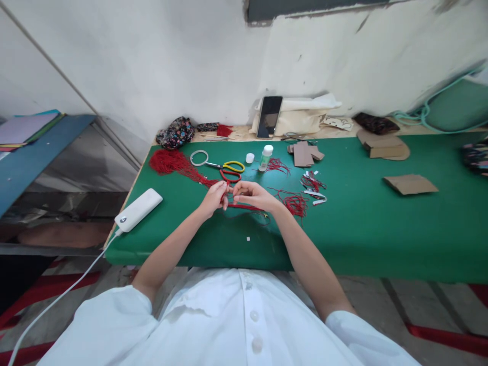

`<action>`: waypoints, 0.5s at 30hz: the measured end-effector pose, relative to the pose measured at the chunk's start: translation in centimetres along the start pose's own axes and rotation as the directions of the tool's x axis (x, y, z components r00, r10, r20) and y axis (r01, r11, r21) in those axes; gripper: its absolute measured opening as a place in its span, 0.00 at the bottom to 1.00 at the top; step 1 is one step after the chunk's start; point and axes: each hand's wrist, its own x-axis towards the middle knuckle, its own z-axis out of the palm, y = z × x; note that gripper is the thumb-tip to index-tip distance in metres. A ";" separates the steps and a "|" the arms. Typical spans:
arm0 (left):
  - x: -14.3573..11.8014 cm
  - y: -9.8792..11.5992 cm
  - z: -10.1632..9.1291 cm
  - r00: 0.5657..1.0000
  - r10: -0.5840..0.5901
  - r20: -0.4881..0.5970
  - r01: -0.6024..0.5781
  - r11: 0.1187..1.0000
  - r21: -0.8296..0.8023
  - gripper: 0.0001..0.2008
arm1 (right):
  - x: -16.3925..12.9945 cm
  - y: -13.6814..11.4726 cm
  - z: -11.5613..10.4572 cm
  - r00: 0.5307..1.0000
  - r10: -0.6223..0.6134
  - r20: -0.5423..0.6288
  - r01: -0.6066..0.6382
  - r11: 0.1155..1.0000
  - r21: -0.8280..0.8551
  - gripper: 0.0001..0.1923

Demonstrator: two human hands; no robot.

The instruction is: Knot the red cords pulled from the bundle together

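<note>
- I see my left hand (215,198) and right hand (254,195) meeting over the green table (362,223); both pinch a red cord (244,207), fingertips pressed together
- the cord lies on the cloth just under the right hand, its far end trailing toward a red cord bundle (168,161) at the back left
- I judge it light, soft and limp (likely to slip or fray); best held close to the working point, between thumb and forefinger
- yellow-handled scissors (229,166), a white ring (199,158) and a small bottle (266,157) sit just beyond the hands; a white power bank (138,210) rests at the left edge
</note>
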 end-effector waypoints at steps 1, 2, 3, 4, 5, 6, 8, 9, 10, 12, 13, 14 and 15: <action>0.0 0.0 0.1 1.000 0.011 -0.027 -0.012 1.000 -0.021 0.14 | -0.1 0.0 -0.1 1.000 0.007 0.030 -0.007 1.000 -0.010 0.16; 0.0 0.0 0.1 0.998 0.023 -0.056 -0.025 0.999 -0.044 0.14 | -0.2 0.0 -0.3 0.999 0.013 0.048 -0.013 1.000 -0.013 0.16; 0.1 0.1 0.1 0.996 0.035 -0.084 -0.041 0.997 -0.070 0.14 | -0.3 0.0 -0.5 0.998 0.020 0.059 -0.019 1.000 -0.018 0.16; 0.1 0.2 0.0 0.993 0.046 -0.105 -0.056 0.994 -0.099 0.14 | -0.4 -0.1 -0.7 0.997 0.028 0.068 -0.027 0.999 -0.026 0.16; 0.2 0.3 -0.1 0.991 0.056 -0.122 -0.072 0.989 -0.130 0.14 | -0.5 -0.1 -0.9 0.996 0.038 0.077 -0.035 0.999 -0.041 0.16; 0.2 0.4 -0.2 0.989 0.066 -0.132 -0.087 0.982 -0.166 0.14 | -0.6 -0.1 -1.1 0.995 0.047 0.086 -0.042 0.997 -0.065 0.16; 0.3 0.7 -0.5 0.986 0.088 -0.143 -0.121 0.964 -0.239 0.13 | -0.7 0.0 -1.4 0.995 0.063 0.076 -0.052 0.990 -0.129 0.14; 0.3 0.7 -0.6 0.984 0.102 -0.146 -0.139 0.953 -0.269 0.12 | -0.7 0.1 -1.6 0.997 0.069 0.044 -0.060 0.983 -0.171 0.14; 0.3 0.8 -0.7 0.983 0.116 -0.145 -0.154 0.944 -0.292 0.12 | -0.6 0.2 -1.7 0.997 0.076 -0.008 -0.076 0.970 -0.232 0.12; 0.3 0.8 -0.8 0.981 0.135 -0.137 -0.173 0.933 -0.317 0.11 | -0.5 0.6 -2.2 0.983 0.092 -0.157 -0.153 0.884 -0.442 0.09; 0.3 0.7 -0.8 0.982 0.139 -0.130 -0.174 0.931 -0.321 0.11 | -0.5 0.8 -2.4 0.968 0.092 -0.232 -0.209 0.807 -0.553 0.07; 0.3 0.6 -0.8 0.982 0.140 -0.124 -0.173 0.931 -0.322 0.11 | -0.5 1.0 -2.7 0.951 0.086 -0.296 -0.265 0.718 -0.644 0.05; 0.3 0.5 -0.8 0.983 0.139 -0.119 -0.171 0.931 -0.321 0.10 | -0.5 1.2 -3.0 0.934 0.076 -0.348 -0.315 0.633 -0.707 0.04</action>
